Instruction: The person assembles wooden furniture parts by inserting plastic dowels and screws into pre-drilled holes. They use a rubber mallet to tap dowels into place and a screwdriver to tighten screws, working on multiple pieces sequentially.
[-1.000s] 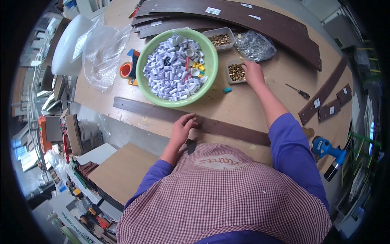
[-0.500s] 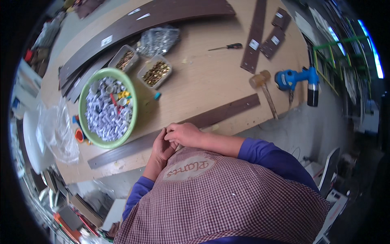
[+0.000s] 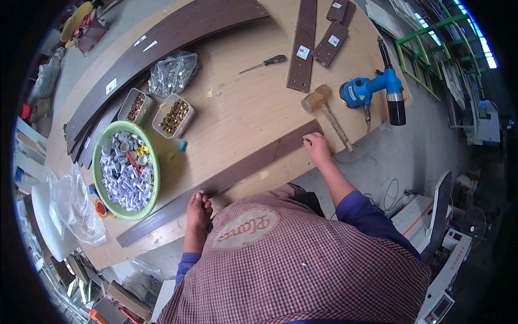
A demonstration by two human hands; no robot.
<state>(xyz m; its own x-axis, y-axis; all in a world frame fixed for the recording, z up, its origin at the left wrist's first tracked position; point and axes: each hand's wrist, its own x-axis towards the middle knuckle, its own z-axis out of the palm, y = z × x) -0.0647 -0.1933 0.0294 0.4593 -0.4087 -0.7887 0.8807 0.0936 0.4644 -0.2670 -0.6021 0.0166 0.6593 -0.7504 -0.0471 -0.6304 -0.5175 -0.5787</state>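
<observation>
A long dark brown board (image 3: 243, 168) lies slantwise along the near edge of the table. Over its right end is my right hand (image 3: 317, 148), thumb and fingers pinched together on something too small to make out. My left hand (image 3: 198, 212) is by the board's near edge, left of its middle, with the fingers curled in; whatever they hold is hidden. Two clear plastic tubs, one nearer (image 3: 174, 116) and one farther left (image 3: 136, 106), contain small brass-coloured metal fittings. A wooden-handled mallet (image 3: 317, 99) rests just beyond the board's right end.
A green basin (image 3: 156, 186) of white plastic pieces stands at left. A blue power tool (image 3: 372, 90) sits at the right edge, with a screwdriver (image 3: 275, 60) farther in. Other brown boards (image 3: 302, 46) and a bag of metal parts (image 3: 171, 74) lie toward the back.
My hands, together over the board's middle before, have separated. The right has moved right to the board's end; the left has drawn slightly left and nearer me. The whole view has shifted.
</observation>
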